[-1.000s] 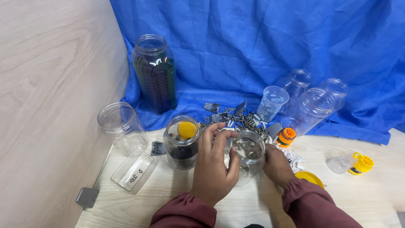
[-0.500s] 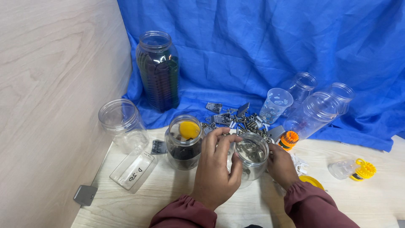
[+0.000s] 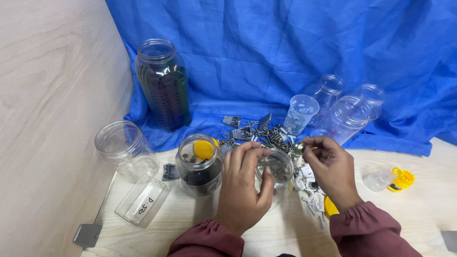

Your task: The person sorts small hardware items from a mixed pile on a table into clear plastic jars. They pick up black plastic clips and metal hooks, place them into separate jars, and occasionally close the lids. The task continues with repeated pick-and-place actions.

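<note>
Clear jar [image 3: 277, 175] standing upright on the pale wooden table [image 3: 419, 209], just below centre, wrapped from its 9 o'clock side by the left hand [image 3: 243, 185], fingers curled over the rim and thumb pressed on the near wall. Right hand [image 3: 331, 167] at the jar's 3 o'clock, fingertips pinched shut on a small metal piece [image 3: 300, 146] held just above the rim's 2 o'clock edge; kind of piece too small to tell. Heap of metal hardware [image 3: 259, 132] at the jar's 12 o'clock, white clips [image 3: 304, 183] at 3 o'clock under the right hand. Second jar [image 3: 199, 165] with dark contents and a yellow disc, touching distance at 9 o'clock. Empty jar [image 3: 124, 147] and flat clear box [image 3: 142, 200] farther out at 9. Tall dark-filled jar [image 3: 163, 84] at 11 o'clock, clear cup [image 3: 301, 114] and empty bottles [image 3: 350, 112] at 1 o'clock, all on blue cloth [image 3: 266, 52] draped up the back. Yellow-capped bottle [image 3: 390, 180] lying at 3 o'clock. Pale wooden wall [image 3: 52, 95] on the left.
</note>
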